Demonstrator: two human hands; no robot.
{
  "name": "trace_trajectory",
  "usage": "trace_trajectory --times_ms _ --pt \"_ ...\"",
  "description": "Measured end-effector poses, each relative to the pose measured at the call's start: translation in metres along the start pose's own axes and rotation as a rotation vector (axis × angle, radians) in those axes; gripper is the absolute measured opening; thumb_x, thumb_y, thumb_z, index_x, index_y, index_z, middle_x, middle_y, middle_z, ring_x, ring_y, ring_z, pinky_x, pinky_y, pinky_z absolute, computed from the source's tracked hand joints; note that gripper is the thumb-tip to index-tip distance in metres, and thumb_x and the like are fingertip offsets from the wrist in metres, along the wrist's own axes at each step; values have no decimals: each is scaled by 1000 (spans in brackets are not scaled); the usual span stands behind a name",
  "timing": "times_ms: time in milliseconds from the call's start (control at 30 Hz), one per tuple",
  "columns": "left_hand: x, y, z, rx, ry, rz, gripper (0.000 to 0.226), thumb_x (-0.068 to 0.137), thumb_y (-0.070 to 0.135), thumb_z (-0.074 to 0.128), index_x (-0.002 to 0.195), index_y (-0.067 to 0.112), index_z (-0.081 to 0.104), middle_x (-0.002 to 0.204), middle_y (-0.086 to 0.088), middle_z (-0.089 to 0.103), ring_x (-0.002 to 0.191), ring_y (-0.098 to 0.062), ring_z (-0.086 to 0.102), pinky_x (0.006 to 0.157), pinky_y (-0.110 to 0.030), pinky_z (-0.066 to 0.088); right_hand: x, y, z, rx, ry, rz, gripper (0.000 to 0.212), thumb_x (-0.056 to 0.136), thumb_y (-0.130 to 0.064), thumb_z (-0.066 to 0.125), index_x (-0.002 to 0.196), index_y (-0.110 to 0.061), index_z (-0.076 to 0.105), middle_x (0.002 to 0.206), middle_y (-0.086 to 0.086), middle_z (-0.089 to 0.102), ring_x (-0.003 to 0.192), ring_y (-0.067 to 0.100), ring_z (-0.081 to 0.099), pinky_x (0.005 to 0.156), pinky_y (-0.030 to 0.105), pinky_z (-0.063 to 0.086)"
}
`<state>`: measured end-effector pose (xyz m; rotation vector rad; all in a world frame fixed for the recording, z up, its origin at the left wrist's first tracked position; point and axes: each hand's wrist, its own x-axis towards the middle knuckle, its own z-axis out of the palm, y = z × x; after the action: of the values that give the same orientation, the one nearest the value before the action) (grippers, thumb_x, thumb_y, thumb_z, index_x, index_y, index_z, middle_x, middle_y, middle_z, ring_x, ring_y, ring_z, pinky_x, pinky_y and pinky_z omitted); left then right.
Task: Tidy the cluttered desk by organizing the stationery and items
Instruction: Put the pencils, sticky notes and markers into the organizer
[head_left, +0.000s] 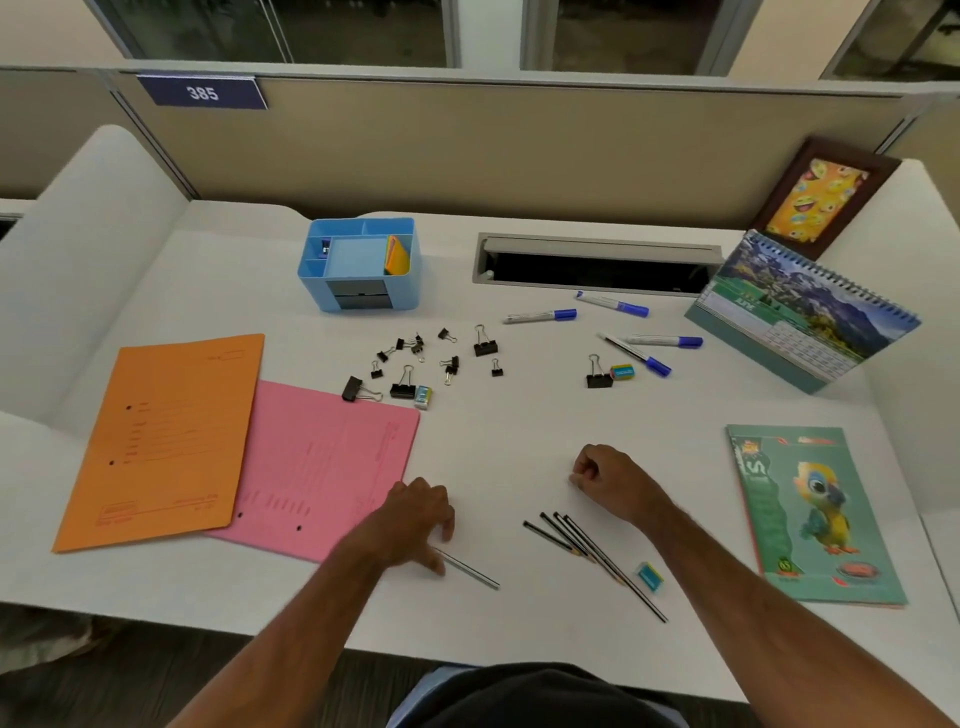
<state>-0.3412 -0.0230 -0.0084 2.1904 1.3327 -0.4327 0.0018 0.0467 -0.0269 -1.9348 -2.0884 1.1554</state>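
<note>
While the left hand (415, 519) presses its fingertips (439, 564) on the near end of a lone pencil (470, 569), the shaft runs away rightward and toward the desk edge. Nearer that pencil than the right hand (608, 480), its fingers are loosely spread; the right is curled, apparently empty, just beyond the pencil bundle (592, 558).

Both forearms are bare to beyond the frame's lower edge, with no sleeve, watch or ring in view on the left hand (415, 519) or right hand (613, 480). A dark garment (540, 696) with a blue edge covers the torso.
</note>
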Motion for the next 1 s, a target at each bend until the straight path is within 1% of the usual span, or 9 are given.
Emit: trace_trajectory --times_ms 100,267,400,500,633,733,800,900,1000 --pt "0 12 3 87 10 11 34 83 48 81 108 29 67 126 7 55 119 -17 45 105 -38 35 -2 6 0 1 10 3 9 90 -30 69 87 -25 62 90 -5 63 83 13 61 80 37 55" --pt "3 23 0 88 19 29 21 86 42 79 102 29 74 114 11 63 113 -16 51 98 -39 37 -4 10 -4 -3 27 12 8 91 -27 67 87 -23 62 90 -5 63 84 14 61 81 37 54" --pt "8 29 -3 171 -10 121 15 91 37 75 101 25 73 114 9 64 113 -15 51 100 -40 37 -4 9 -7 3 13 12 6 92 -26 65 89 -21 64 90 -4 66 85 15 63 79 36 53" --pt "12 29 -7 200 -31 187 14 96 32 70 105 23 72 117 6 62 113 -15 51 100 -37 36 -4 9 -10 15 6 11 6 93 -26 65 89 -21 64 90 -3 67 85 16 63 79 35 53" --pt "13 17 -20 -57 51 168 16 96 38 70 106 25 69 115 8 62 108 -11 52 98 -33 40 -3 7 -13 34 -9 -6 3 91 -26 67 89 -24 66 88 -6 68 84 13 64 79 35 54" --pt "14 5 -40 -355 174 77 19 93 45 70 102 29 68 105 13 65 99 0 56 91 -29 47 -4 2 -11 50 -32 -35 4 91 -28 69 91 -25 66 89 -7 68 83 10 63 77 29 53" --pt "15 3 -61 -549 290 -6 10 94 36 73 101 31 70 100 16 69 95 2 62 82 -22 48 -3 -3 -7 49 -50 -71 5 90 -29 70 90 -26 66 90 -7 67 83 9 63 77 30 54" --pt "18 -4 -98 -806 475 -125 15 93 22 76 108 24 73 93 7 75 91 -6 70 80 -22 55 2 -10 1 13 -82 -122 6 90 -31 69 90 -28 65 91 -9 65 82 8 63 78 31 56" --pt "23 -26 -135 -949 573 -128 32 93 15 76 124 22 70 98 -2 74 91 -21 74 88 -32 62 12 -13 3 0 -101 -125 6 91 -32 68 91 -29 64 90 -11 64 82 7 63 78 29 56"
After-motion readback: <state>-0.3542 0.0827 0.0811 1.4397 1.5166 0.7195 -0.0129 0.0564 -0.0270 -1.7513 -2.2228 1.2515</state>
